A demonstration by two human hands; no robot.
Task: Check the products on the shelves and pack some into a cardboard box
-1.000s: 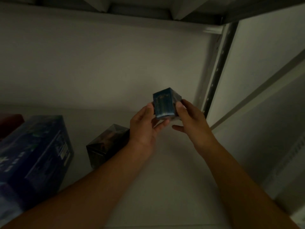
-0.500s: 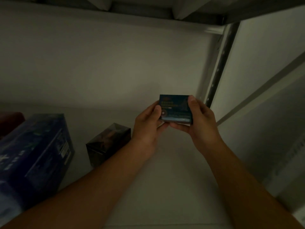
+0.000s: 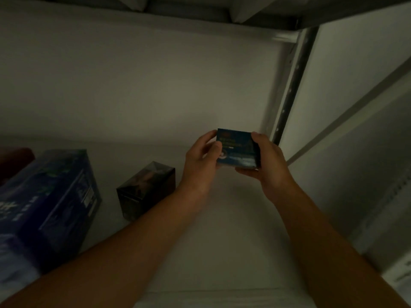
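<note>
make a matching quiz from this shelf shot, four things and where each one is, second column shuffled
1 small teal box
2 black box
3 large blue box
4 metal upright

a far left on the shelf
b between left hand and right hand
c at the shelf's right edge
d on the shelf, left of the left hand

Pairs: 1-b, 2-d, 3-a, 4-c

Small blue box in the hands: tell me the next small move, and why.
Probably tilt the small blue box a little toward the eyes to read its label. The left hand and right hand grip its ends above the shelf, printed face toward the camera, yet the print looks dim. No cardboard box shows.
</note>
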